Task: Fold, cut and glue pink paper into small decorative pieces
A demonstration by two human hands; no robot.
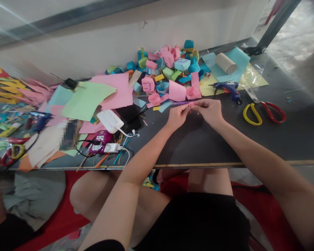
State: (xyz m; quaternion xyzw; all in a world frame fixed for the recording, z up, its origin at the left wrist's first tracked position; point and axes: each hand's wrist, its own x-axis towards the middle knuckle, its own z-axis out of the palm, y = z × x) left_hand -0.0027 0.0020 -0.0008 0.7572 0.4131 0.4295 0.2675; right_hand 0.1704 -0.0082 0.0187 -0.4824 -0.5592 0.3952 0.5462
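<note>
Pinching a small pink paper piece (191, 103) between the closed fingers of left hand (176, 116) and right hand (209, 111), over the dark surface (199, 143). Just behind, a heap of folded paper shapes (170, 66). Off to the right, blue glue gun (229, 89) and red-and-yellow scissors (264, 111), apart from the hands.

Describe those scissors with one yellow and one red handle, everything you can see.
The scissors with one yellow and one red plastic loop handle lie flat on the dark tabletop, handles nearest the person, metal blades pointing away toward a yellow paper sheet. Nothing grips them: they sit clear of the right hand, which pinches a small pink paper piece, and near a blue glue gun.
</note>
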